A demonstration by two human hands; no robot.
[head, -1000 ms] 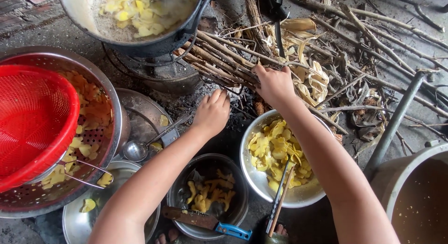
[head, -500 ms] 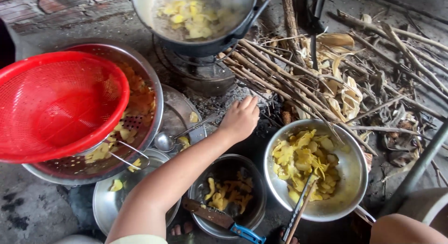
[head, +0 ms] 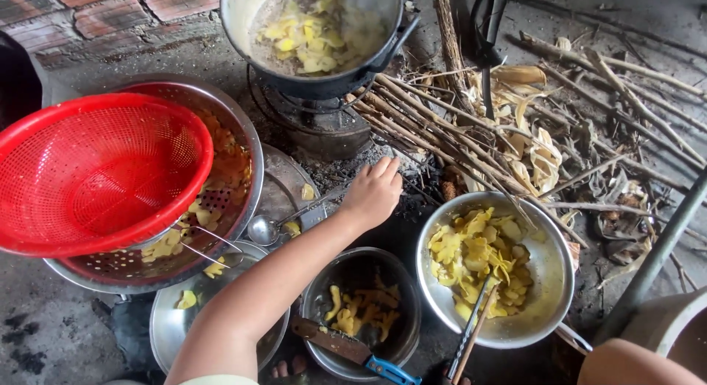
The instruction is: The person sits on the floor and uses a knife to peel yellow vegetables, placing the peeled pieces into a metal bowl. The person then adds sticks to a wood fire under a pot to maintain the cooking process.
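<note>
You're crouched over a sooty concrete floor (head: 66,311) by a brick edge, cookware crowded round a small stove. Your left hand (head: 374,192) reaches toward the ends of the firewood sticks (head: 412,127) that run under the pot (head: 324,39) of yellow slices — fingers loosely spread, grasping nothing. Feed sticks from their cool ends, I'd say, and keep your wrist low, clear of the pot. Your right hand is out of view — only a bit of arm shows. No packages, labels or signs show.
</note>
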